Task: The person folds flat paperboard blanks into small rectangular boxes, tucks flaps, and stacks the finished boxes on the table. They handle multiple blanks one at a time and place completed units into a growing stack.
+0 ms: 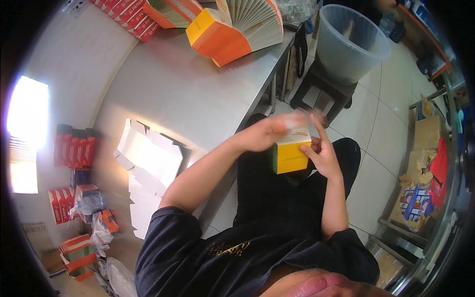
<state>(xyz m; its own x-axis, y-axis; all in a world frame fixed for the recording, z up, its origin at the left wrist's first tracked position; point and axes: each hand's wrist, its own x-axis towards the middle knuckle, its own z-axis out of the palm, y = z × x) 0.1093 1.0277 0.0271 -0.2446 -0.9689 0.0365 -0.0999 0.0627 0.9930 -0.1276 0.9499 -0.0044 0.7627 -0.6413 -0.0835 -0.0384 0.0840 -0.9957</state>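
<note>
The right hand point(324, 156) clamps the yellow carton point(293, 158); the blurred left hand point(262, 134) — grip impossible to tell — sits at its eleven o'clock, white cardboard point(154, 161) at nine.

Person's L hand point(267, 132) ×1, R hand point(325, 157) ×1, ylw box point(293, 159) ×1; also 1 metal tbl point(208, 94), 1 transl. bin point(341, 54), 1 blk stool point(341, 95), 2 fanned orange stacks point(222, 44); white cartons point(156, 161) overlap, no. unclear.
</note>
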